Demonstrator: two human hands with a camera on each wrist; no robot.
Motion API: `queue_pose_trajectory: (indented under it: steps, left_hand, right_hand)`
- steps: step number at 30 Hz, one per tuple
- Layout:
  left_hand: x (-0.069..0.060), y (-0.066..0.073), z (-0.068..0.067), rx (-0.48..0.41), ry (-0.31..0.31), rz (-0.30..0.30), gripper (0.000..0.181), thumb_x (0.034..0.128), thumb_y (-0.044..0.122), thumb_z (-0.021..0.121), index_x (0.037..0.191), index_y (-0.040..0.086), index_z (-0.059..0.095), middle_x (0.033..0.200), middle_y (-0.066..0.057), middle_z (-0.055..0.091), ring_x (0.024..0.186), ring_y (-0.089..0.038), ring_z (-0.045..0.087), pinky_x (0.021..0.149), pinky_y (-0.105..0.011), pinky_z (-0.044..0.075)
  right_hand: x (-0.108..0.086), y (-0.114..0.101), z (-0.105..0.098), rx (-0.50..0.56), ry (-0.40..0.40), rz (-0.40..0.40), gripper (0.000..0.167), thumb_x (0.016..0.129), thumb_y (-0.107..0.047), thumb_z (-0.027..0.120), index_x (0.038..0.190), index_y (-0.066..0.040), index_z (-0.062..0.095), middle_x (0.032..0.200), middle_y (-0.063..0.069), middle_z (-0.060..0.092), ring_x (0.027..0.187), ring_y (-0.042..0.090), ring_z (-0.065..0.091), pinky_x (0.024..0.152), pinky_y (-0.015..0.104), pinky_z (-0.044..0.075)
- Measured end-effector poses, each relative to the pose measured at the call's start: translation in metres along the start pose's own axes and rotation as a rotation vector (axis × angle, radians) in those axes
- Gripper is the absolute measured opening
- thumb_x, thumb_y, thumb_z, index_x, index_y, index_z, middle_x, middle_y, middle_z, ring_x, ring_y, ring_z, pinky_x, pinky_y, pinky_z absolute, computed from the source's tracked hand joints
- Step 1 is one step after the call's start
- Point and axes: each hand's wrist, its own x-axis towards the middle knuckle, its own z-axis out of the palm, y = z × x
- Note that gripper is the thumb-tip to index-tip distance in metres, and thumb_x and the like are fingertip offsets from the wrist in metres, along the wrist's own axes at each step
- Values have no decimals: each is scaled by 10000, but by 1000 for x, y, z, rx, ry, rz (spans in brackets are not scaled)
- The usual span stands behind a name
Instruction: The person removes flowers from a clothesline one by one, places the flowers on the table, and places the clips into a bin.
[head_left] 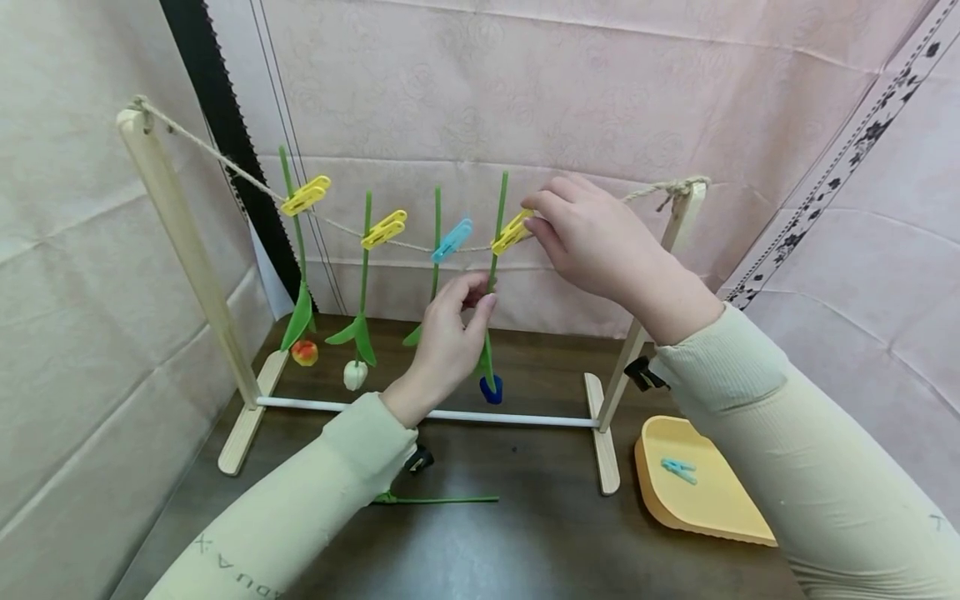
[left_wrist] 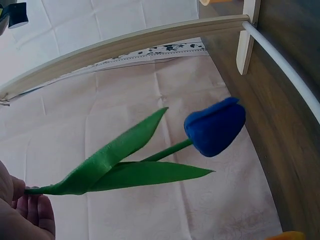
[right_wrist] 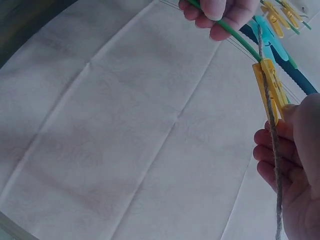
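A blue artificial tulip [head_left: 492, 389] hangs head down, its green stem crossing the rope [head_left: 416, 247]. My left hand [head_left: 444, 333] pinches that stem below the rope; the left wrist view shows the blue bloom [left_wrist: 216, 127] and two leaves beyond the fingers. At the rope, my right hand [head_left: 600, 237] pinches the tail end of a yellow clothespin [head_left: 512, 232]. Its jaws sit over rope and stem in the right wrist view. Just left, a blue clothespin [head_left: 452, 241] holds another stem [head_left: 437, 208], whose bloom is hidden behind my left hand.
Yellow clothespins hold an orange-red tulip [head_left: 304, 352] and a white tulip [head_left: 356, 375] further left. The rope spans two wooden posts [head_left: 187, 250] joined by a white bar [head_left: 517, 418]. A green stem [head_left: 450, 500] lies in front. A yellow tray [head_left: 712, 508] at right holds a blue clothespin [head_left: 678, 470].
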Motion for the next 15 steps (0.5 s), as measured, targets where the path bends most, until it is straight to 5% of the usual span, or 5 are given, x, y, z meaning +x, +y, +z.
queue_pose_trajectory:
  steps: [15]
  left_hand:
    - [0,4,2,41,2,-5,140,985,104,561,1087,52,642,977,-24,611,907,-123,557,824,-286,484]
  right_hand:
    - [1,-6,-6,39,-55,52,119,961,-118,607,1006,-11,633,943,91,622,942,267,562,858,397,446]
